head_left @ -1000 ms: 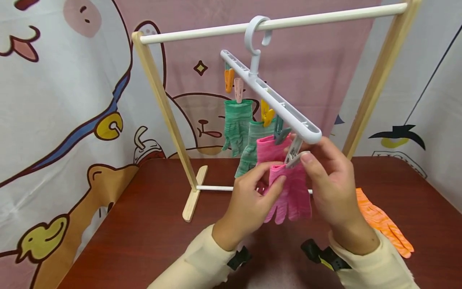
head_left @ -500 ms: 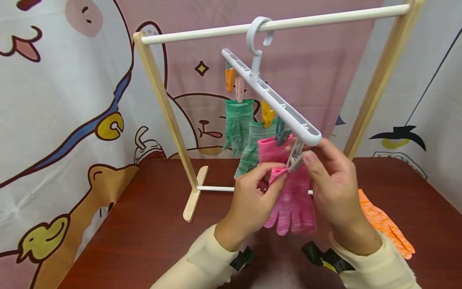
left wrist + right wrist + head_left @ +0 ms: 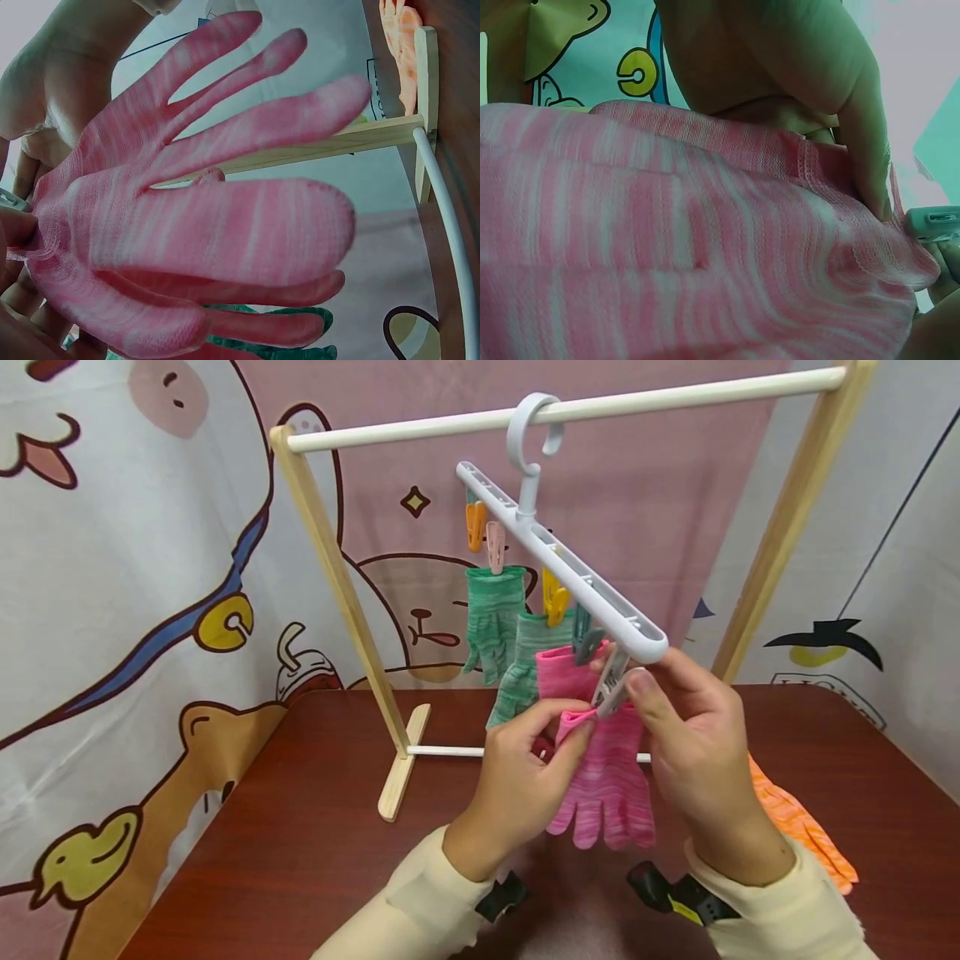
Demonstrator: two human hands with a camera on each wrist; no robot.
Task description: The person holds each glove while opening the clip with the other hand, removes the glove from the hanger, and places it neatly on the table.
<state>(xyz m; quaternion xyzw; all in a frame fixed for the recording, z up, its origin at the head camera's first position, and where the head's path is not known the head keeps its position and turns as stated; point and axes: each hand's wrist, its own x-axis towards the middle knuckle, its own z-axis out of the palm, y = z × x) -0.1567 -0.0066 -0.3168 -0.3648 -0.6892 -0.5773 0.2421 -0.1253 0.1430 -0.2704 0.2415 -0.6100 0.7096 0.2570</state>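
My left hand [image 3: 517, 785] pinches the cuff of a pink streaked glove [image 3: 603, 793] between thumb and fingers. The glove's fingers hang down in the head view and spread large across the left wrist view. My right hand [image 3: 701, 752] pinches a grey clothespin [image 3: 613, 685], which hangs from the near end of a pale grey hanger [image 3: 577, 578]. The clothespin's lower end meets the glove cuff; whether it grips the cloth I cannot tell. Behind, a second pink glove [image 3: 557, 672] hangs from a dark grey-green clothespin [image 3: 585, 643].
Two green gloves [image 3: 495, 618] hang farther back on pink and yellow clothespins. An unloaded orange clothespin [image 3: 476, 525] is at the far end. The hanger hooks over a white rod [image 3: 675, 397] on wooden posts. An orange glove [image 3: 802, 822] lies on the table at right.
The grey clothespin's lower end has tilted down to the cuff, and the front pink glove now hangs slightly lower and shows more fully. Both hands have barely moved.
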